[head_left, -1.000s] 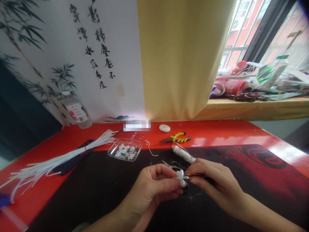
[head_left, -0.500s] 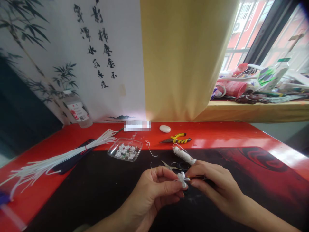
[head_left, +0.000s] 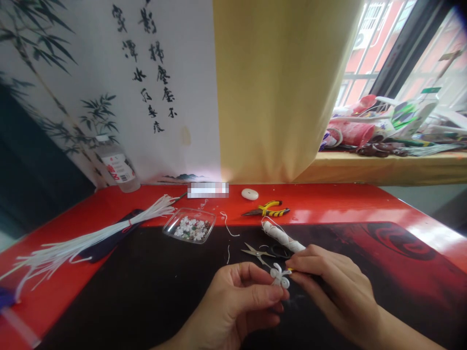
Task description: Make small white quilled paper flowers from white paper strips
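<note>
L hand (head_left: 248, 296): thumb + index fingertip closed in a pinch on small white coiled-cord piece (head_left: 280, 277). Piece sits at the very tips, gripped along its lower L side; two round coils and two upright prongs project past the fingers, up and to R. Other L fingers curled below, partly hidden.

R hand (head_left: 333, 279): thumb + index closed on a slim yellow item (head_left: 291, 270), only a short bit visible betw. the fingertips; rest hidden, type n/c. R fingertips just beside the piece's R prong; contact cannot be confirmed.

Piece is held above black mat (head_left: 146, 291), betw. both hands, approx. in front of scissors (head_left: 258, 253), which lie w/ blades spread, handles partly behind R hand. White thread spool (head_left: 278, 235) lies behind R hand, its near end at the knuckles in view. Yellow-and-black pliers (head_left: 267, 209) on red table (head_left: 317, 204), farther back. Clear dish (head_left: 166, 232) w/ white flower-shaped bits straddles mat's rear edge, L of scissors. Tied bundle of white stems (head_left: 109, 233) at far L.
</note>
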### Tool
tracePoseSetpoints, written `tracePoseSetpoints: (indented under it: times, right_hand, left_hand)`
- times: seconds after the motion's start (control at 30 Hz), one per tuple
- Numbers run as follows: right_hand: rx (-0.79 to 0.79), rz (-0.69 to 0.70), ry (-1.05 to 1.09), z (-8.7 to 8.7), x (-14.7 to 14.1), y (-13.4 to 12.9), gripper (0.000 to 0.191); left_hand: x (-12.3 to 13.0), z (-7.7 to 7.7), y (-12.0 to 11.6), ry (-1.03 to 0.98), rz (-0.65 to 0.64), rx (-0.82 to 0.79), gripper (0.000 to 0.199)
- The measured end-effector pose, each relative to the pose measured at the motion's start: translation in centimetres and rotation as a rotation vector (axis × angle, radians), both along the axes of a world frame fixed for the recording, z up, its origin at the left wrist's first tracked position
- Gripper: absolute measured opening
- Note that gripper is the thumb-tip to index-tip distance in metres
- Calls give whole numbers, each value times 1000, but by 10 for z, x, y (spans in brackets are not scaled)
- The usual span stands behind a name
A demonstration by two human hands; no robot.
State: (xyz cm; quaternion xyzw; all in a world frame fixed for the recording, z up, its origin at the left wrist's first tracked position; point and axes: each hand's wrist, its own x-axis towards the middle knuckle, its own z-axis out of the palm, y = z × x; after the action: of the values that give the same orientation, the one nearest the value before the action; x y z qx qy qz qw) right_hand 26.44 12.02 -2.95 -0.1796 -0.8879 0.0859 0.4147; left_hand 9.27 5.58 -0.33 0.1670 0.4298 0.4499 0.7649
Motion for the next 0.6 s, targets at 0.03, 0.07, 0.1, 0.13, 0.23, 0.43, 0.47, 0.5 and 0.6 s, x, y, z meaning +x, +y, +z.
tracePoseSetpoints:
  times: [0.03, 0.07, 0.1, 0.13, 0.23, 0.43, 0.47, 0.5, 0.6]
  right_hand:
    - [18, -7, 5, -1, 0, 0, 14]
    - [37, -15, 12, -2, 0, -1, 16]
    - [53, -21, 15, -2, 1, -1, 17]
    - [71, -26, 11, -2, 1, -2, 19]
    - [163, -26, -10, 0, 2, -5, 23]
    - [263, -21, -8, 5, 2, -7, 23]
    - [256, -19, -4, 5, 2, -7, 22]
    - [246, -12, 2, 4, 2, -6, 21]
    - [175, 25, 44, 1, 2, -1, 15]
  left_hand:
    - [1, 1, -2, -18, -2, -16, 16]
    - [2, 1, -4, -36, -6, -33, 16]
    - [2, 1, -6, -53, -8, -47, 16]
    - [3, 1, -7, -67, -14, -56, 17]
    - [5, -2, -11, -77, -44, -47, 19]
    - [5, -4, -13, -64, -67, -38, 21]
    - [5, -4, -13, -67, -75, -34, 21]
    - [5, -3, -13, -69, -84, -32, 21]
    - [3, -2, -9, -87, -110, -15, 17]
